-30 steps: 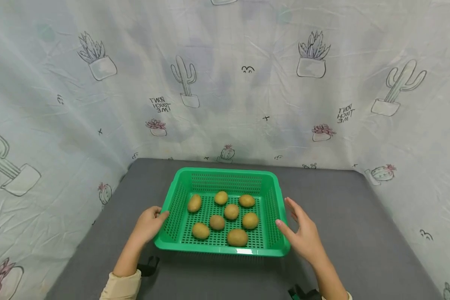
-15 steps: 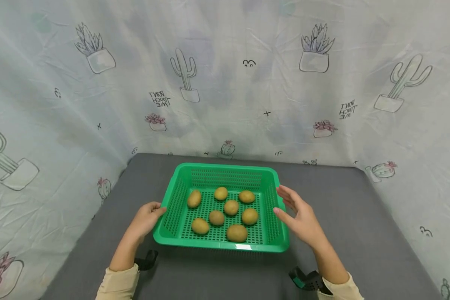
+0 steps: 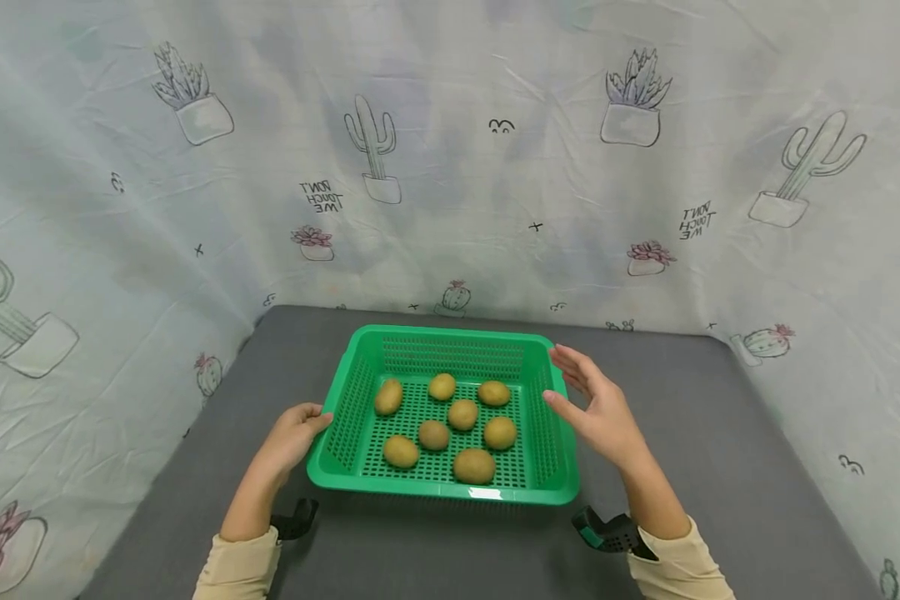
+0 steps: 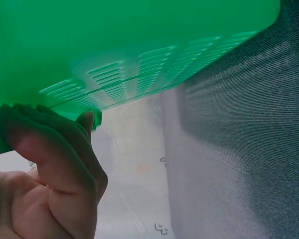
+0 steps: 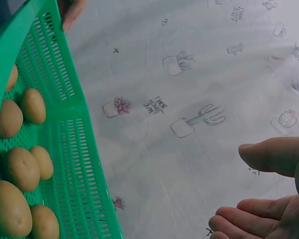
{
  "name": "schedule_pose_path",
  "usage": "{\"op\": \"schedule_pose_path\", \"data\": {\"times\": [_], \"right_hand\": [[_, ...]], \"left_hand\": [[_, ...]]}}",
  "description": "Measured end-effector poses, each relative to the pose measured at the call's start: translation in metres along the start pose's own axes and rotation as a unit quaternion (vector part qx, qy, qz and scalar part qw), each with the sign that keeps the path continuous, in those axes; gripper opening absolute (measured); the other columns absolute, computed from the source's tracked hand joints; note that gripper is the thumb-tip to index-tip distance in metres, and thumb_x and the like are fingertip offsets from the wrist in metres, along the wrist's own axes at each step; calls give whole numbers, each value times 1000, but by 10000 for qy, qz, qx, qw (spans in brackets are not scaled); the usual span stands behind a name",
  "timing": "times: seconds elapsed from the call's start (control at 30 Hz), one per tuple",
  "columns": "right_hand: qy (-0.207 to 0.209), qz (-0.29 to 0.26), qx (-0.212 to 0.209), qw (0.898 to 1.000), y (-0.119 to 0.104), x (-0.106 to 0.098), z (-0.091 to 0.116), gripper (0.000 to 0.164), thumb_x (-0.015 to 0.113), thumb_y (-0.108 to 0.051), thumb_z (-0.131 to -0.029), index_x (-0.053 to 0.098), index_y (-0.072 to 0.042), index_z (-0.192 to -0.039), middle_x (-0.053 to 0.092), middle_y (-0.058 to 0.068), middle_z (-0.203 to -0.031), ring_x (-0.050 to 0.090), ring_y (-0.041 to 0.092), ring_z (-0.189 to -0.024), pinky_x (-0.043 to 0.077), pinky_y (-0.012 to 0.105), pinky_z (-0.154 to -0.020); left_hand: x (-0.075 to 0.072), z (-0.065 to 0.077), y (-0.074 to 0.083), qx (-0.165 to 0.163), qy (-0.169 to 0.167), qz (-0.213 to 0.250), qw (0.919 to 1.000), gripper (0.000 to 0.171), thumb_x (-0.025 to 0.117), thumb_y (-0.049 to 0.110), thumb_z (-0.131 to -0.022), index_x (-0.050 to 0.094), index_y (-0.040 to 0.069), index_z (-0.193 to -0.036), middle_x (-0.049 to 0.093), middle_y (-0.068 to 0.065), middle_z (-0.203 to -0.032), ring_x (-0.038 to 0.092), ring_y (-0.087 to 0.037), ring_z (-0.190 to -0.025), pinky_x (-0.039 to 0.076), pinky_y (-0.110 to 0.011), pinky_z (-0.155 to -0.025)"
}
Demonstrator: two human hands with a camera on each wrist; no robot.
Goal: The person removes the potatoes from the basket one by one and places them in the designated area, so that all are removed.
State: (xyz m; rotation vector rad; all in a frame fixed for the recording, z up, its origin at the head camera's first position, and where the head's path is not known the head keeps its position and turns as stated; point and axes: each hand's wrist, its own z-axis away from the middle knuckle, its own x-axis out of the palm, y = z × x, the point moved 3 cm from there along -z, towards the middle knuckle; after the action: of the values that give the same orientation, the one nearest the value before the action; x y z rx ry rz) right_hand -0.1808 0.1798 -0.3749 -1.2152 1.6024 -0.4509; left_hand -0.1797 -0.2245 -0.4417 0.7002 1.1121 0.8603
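A green plastic basket [image 3: 390, 488] with slotted walls sits in the middle of the table, holding several potatoes [image 3: 474, 467] spread over its floor. At the left side, my left hand [image 3: 288, 435] grips the basket's rim, thumb on top. From below, the left wrist view has the fingers of that hand [image 4: 60, 164] curled under the green rim. Near the right rim hovers my right hand [image 3: 603, 417], thumb and fingers spread and holding nothing. A gap parts this hand [image 5: 284, 216] from the basket [image 5: 84, 149] in the right wrist view.
The grey tabletop [image 3: 667, 417] extends around the basket. A pale curtain [image 3: 450, 167] printed with cacti hangs behind it and along both sides. Black straps [image 3: 607, 533] with camera mounts are on both wrists.
My right hand has risen from beside the right rim, up and slightly inward, its fingers spread throughout. The left hand keeps its grip, and the head view has shifted slightly.
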Motion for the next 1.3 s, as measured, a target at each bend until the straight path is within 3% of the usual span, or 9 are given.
{"op": "schedule_pose_path", "data": {"times": [0.17,0.4,0.53,0.67,0.77,1.07,1.3], "right_hand": [[-80,-65,98,9999,1,2,-5,59,62,-8,-92,35,-3,-144,44,19,-143,42,32,-131,34,12,-103],[-451,-344,210,9982,8,5,-20,59,63,-8,-92,34,1,-143,43,19,-143,41,34,-132,35,40,-106],[-811,-392,121,9959,14,11,-30,62,63,-9,-91,33,1,-144,41,19,-144,39,34,-134,33,45,-108],[-1224,-274,113,9920,19,18,-39,62,64,-9,-91,33,-1,-144,42,18,-144,39,34,-134,32,48,-108],[-1580,-193,113,9872,21,23,-45,62,65,-10,-91,35,-3,-144,42,18,-144,41,35,-133,33,51,-107],[-2345,-299,130,9716,34,36,-63,60,62,-17,-93,34,-1,-144,40,18,-146,37,36,-135,31,53,-108],[-2905,-537,103,9553,49,41,-73,57,59,-6,-93,33,1,-144,38,20,-146,33,38,-137,28,54,-110]], "left_hand": [[2,0,-1,5,62,28,10000,56,41,22,-102,25,-14,-141,27,-35,-145,25,-51,-134,27,-62,-105],[4,0,1,64,251,101,9996,48,42,20,-102,37,-13,-135,38,-34,-137,36,-49,-127,33,-60,-101],[4,1,1,73,336,105,9994,47,42,21,-102,39,-13,-134,41,-33,-135,40,-47,-125,36,-59,-98],[4,1,1,44,456,169,9988,43,44,20,-101,44,-11,-131,52,-29,-124,55,-37,-107,45,-49,-89],[3,1,0,46,523,172,9985,40,44,20,-101,47,-10,-128,57,-25,-117,59,-29,-96,47,-43,-82],[3,0,-2,66,496,127,9987,42,43,21,-101,45,-10,-130,49,-29,-127,51,-39,-113,41,-53,-92],[4,0,-1,35,331,161,9993,47,42,20,-101,37,-12,-135,37,-32,-139,34,-47,-130,31,-60,-102]]}}
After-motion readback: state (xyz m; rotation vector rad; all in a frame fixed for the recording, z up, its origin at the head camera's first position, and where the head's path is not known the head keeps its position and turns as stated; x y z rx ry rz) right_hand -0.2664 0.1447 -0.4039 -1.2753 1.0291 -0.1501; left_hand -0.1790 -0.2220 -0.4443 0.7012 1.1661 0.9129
